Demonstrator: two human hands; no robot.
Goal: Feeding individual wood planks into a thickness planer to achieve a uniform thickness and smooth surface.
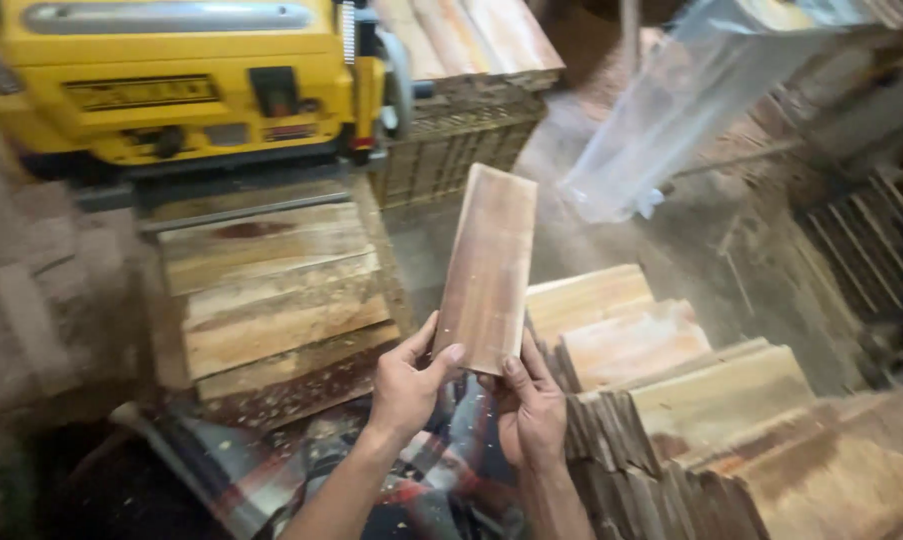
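Head view, looking down: a thin rectangular wooden slat stands nearly upright in the middle of the picture, tilted a little to the right, its face smooth and planed, reddish-brown with paler streaks along the grain and a lighter band at the top edge. Both hands grip it at its lower end. The left hand has its thumb pressed on the face near the bottom left corner, the other fingers curled behind the board; the right hand pinches the bottom right corner, thumb on the front, fingers wrapped under. Below the wrists lies plaid cloth in red, grey and blue, flecked with pale wood chips. To the right, stacks of similar slats stand on edge in stepped rows, their top faces pale orange to brown and their packed ends showing as dark ribbed lines. To the left, rougher planks with bark-like dark patches lie flat on the outfeed bed of a boxy yellow thickness planer, which has a grey metal bar on top. Behind it more slats are piled, above what may be a ribbed crate, though blur makes that uncertain. A translucent plastic bag hangs at upper right over a dusty floor.
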